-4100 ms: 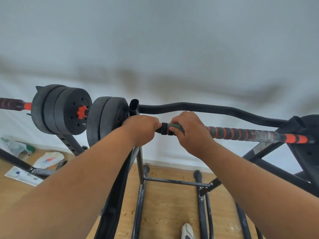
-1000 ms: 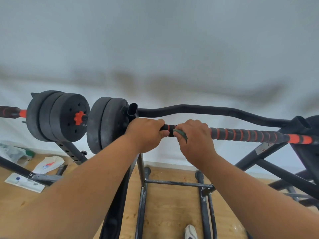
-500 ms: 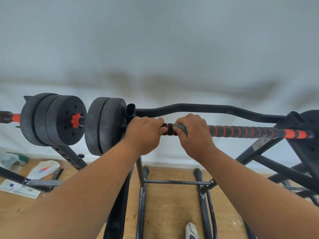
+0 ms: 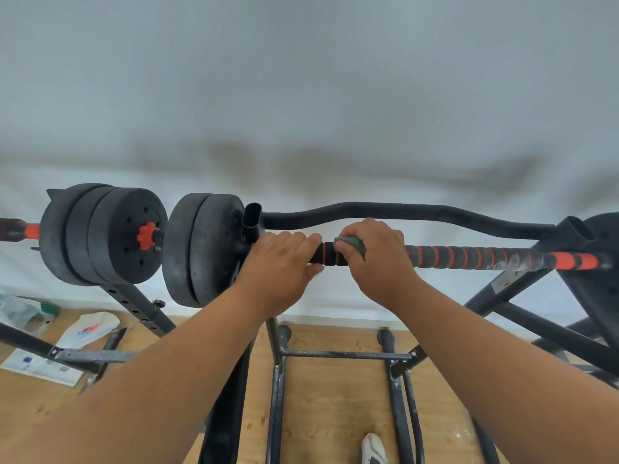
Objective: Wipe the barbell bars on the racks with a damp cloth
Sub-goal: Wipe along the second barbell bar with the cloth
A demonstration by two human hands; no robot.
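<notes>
A barbell bar (image 4: 469,257) with black and red striped grip lies across a black rack (image 4: 251,219), with black weight plates (image 4: 197,249) at its left end. My left hand (image 4: 278,266) grips the bar just right of the plates. My right hand (image 4: 375,259) is wrapped round the bar next to it, holding a grey-green cloth (image 4: 351,242) against the grip; only a fold of cloth shows between thumb and fingers. A short stretch of bar is visible between the hands.
A second barbell with black plates (image 4: 104,236) and a red collar sits on a rack to the left. A curved black bar (image 4: 402,212) runs behind. Rack legs and crossbars (image 4: 345,354) stand on the wood floor, with bags and paper (image 4: 87,329) at left and a shoe (image 4: 373,448) below.
My right hand with the cloth has shifted slightly right along the bar, opening a small gap from my left hand. Four seconds ago the grip looked dusty and grey at the right.
</notes>
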